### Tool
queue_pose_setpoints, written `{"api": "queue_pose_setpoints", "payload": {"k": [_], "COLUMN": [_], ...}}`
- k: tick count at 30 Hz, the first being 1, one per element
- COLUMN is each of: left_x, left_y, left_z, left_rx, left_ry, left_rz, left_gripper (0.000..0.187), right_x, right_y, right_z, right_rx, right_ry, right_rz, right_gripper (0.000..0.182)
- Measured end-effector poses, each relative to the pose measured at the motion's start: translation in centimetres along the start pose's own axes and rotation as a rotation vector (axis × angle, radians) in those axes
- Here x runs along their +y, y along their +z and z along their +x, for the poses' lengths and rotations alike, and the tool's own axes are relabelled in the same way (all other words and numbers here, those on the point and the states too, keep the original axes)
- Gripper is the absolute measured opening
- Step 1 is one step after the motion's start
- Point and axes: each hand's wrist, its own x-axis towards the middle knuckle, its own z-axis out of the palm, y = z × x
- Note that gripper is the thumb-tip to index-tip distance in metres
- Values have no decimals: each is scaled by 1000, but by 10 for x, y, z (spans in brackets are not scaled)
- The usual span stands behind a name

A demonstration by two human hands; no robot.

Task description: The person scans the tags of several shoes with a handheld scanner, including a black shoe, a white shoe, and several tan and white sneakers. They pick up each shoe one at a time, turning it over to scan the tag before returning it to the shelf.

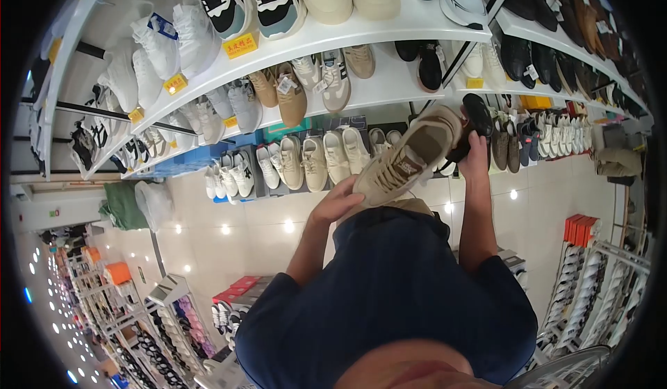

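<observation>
My left hand [337, 200] is closed on the toe end of a beige sneaker [399, 170] with brown laces. The sneaker is tilted in front of my body, its opening facing up and its heel toward the upper right. My right hand [475, 156] is wrapped round a black rounded object [476, 116] with a glossy end, close beside the sneaker's heel. Its lower part is hidden by my fingers and the heel, so I cannot make out its kind.
A white upper shelf [389, 31] carries several sneakers with yellow tags. Pairs of beige sneakers [314, 163] stand low on boxes ahead. Dark leather shoes [528, 62] fill shelves at right. A green bag [125, 205] lies on the left, with shoe racks [163, 319] behind.
</observation>
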Motion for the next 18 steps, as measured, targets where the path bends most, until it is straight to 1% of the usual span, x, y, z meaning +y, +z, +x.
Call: {"api": "queue_pose_setpoints", "payload": {"k": [1, 2, 4, 5, 7, 8, 9, 10, 11, 12, 13, 14, 16, 17, 18], "left_x": [3, 4, 7, 8, 17, 22, 27, 30, 31, 33, 34, 35, 42, 42, 45], "left_y": [-3, -5, -9, -10, -7, -5, -4, -4, -6, -7, -8, -8, -5, -12, -20], "left_z": [-7, -12, -22, -25, -30, -34, -38, -43, -45, -48, -51, -54, -58, -59, -60], "left_rx": [-82, -89, -148, -149, -189, -192, -176, -159, -164, -91, -17, -21, 101, 97, 50], "left_ry": [-44, -47, -112, -118, -102, -111, -101, -90, -99, -118, -137, -142, -20, -19, 95], "left_rz": [-20, -17, -133, -127, -314, -308, -295, -284, -281, -383, -486, -485, -225, -224, 35], "left_gripper": [68, 68, 78, 78, 79, 79, 77, 74, 74, 69, 65, 65, 62, 62, 60], "right_x": [1, 2, -8, -13, -15, -17, -24, -27, -30, -29, -23, -17, -4, 5, 5], "right_y": [9, 18, 48, 58, 71, 77, 85, 94, 101, 108, 114, 118, 122, 114, 116], "right_z": [-4, -11, -26, -33, -43, -48, -56, -63, -69, -75, -80, -83, -87, -88, -90], "right_rx": [-99, -93, -226, -230, -251, -276, -262, -252, -141, -30, 35, 42, 230, 234, 235], "right_ry": [6, 0, -51, -56, -104, -148, -90, -96, -131, -164, -176, -179, -130, -105, -109], "right_rz": [84, 84, 278, 276, 234, 185, 224, 225, 144, 62, 94, 93, 71, 95, 94], "right_gripper": [94, 94, 108, 116, 118, 120, 118, 118, 114, 110, 95, 95, 93, 79, 79]}}
